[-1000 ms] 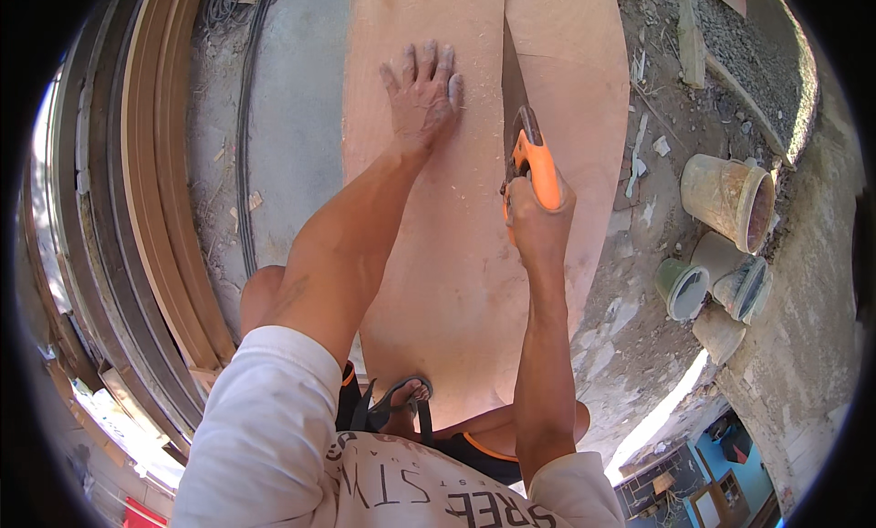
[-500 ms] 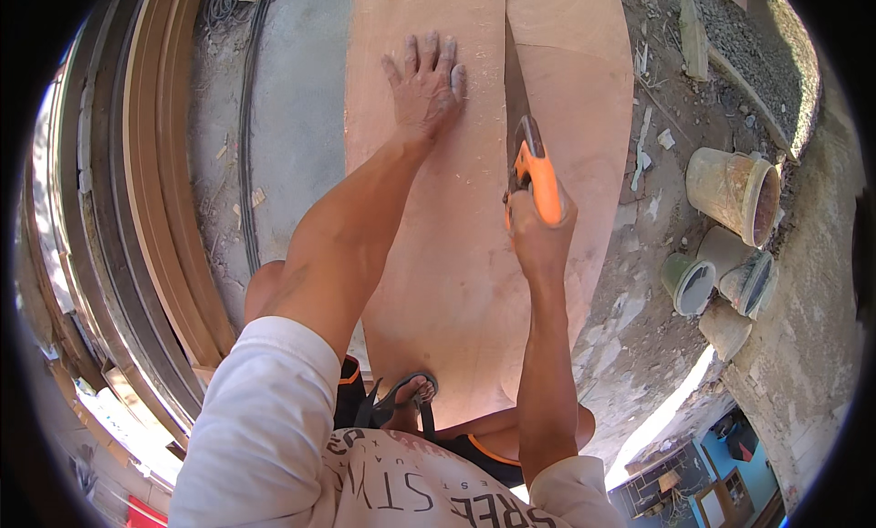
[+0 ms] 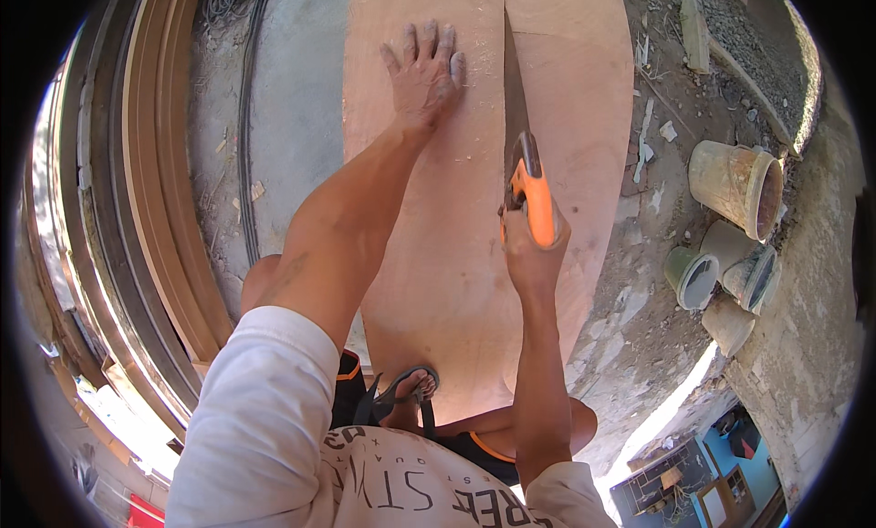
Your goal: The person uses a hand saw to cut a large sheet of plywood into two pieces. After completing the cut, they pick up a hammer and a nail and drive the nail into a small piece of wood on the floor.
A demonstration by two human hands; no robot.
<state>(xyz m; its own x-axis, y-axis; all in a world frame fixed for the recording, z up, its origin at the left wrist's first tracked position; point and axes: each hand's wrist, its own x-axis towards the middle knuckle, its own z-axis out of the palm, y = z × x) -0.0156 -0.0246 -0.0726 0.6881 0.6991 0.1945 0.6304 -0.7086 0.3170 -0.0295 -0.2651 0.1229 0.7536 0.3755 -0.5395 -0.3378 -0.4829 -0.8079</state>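
Note:
A large sheet of plywood (image 3: 429, 245) lies in front of me, with a straight line running along it from the far edge. My left hand (image 3: 427, 85) presses flat on the sheet left of that line, its dusty fingers spread. Closed round the orange handle of a handsaw (image 3: 542, 209) is my right hand (image 3: 534, 245). The dark saw blade points away from me along the line; its lower edge is hidden. Pale specks like sawdust dot the sheet near the blade. My sandalled foot (image 3: 411, 386) rests at the sheet's near end.
Long timber boards (image 3: 151, 163) and dark metal lengths stand along the left. Black cable (image 3: 245, 135) runs over the grey ground beside the plywood. Dirty buckets (image 3: 730, 186) sit at the right, near gravel (image 3: 757, 58) and rubble.
The saw and my right hand have drawn back a little toward me along the line. My left hand stays pressed on the plywood in about the same place.

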